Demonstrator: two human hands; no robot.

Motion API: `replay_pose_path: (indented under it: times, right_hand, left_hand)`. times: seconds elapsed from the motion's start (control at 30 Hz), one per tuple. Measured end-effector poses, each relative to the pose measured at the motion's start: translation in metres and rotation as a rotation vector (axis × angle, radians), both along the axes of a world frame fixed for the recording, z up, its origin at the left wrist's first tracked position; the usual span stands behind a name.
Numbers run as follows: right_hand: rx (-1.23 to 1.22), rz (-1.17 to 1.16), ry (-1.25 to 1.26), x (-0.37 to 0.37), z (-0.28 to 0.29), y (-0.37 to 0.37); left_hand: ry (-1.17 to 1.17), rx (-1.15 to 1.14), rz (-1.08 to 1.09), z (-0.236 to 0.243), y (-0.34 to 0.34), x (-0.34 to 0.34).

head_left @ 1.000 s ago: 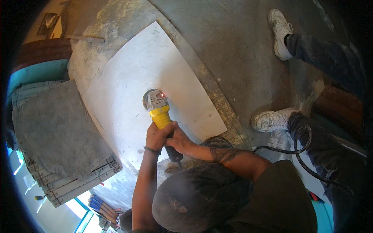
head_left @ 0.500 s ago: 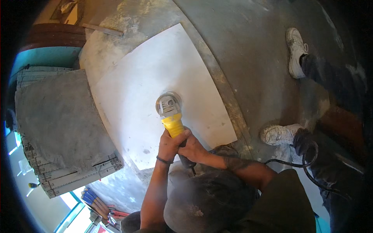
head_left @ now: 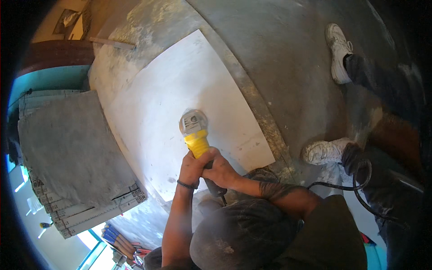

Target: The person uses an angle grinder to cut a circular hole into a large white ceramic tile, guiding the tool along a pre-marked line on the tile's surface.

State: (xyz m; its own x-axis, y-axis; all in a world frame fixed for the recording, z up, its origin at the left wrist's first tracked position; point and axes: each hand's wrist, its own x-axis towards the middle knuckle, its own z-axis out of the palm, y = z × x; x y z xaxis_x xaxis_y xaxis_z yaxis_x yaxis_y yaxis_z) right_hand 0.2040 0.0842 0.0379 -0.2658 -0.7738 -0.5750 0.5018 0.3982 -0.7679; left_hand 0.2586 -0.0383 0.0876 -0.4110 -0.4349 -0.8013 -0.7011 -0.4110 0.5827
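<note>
The left hand (head_left: 191,167) is gripping the yellow-and-black grinder (head_left: 196,141) at its body, fingers wrapping around it. The right hand (head_left: 221,170) is closing on the same tool, pressing up against the left hand. A dark bracelet (head_left: 185,185) is circling the left wrist. The grinder is lying over the middle of a large white sheet (head_left: 175,85), its round head pointing away from the person; whether the disc is touching the sheet, I cannot tell. Beneath the sheet, a dusty grey board (head_left: 148,29) is showing around the edges. To the left, a stack of boxes (head_left: 101,215) is standing under a grey cover (head_left: 72,148). To the right, another person in dark trousers and white shoes (head_left: 337,53) is standing near a looping black cord (head_left: 357,186).
</note>
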Motion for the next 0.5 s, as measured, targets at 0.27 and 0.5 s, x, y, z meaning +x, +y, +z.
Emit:
replay_pose_path:
  times: [0.27,0.5]
  right_hand:
    - [0.071,0.033,0.039,-0.011,0.016,-0.004]
    - [0.080,0.022,0.041,-0.012,0.013,-0.001]
  left_hand:
    - [0.032,0.040,-0.005,0.002,-0.003,-0.003]
    - [-0.004,0.069,0.000,0.006,-0.002,-0.012]
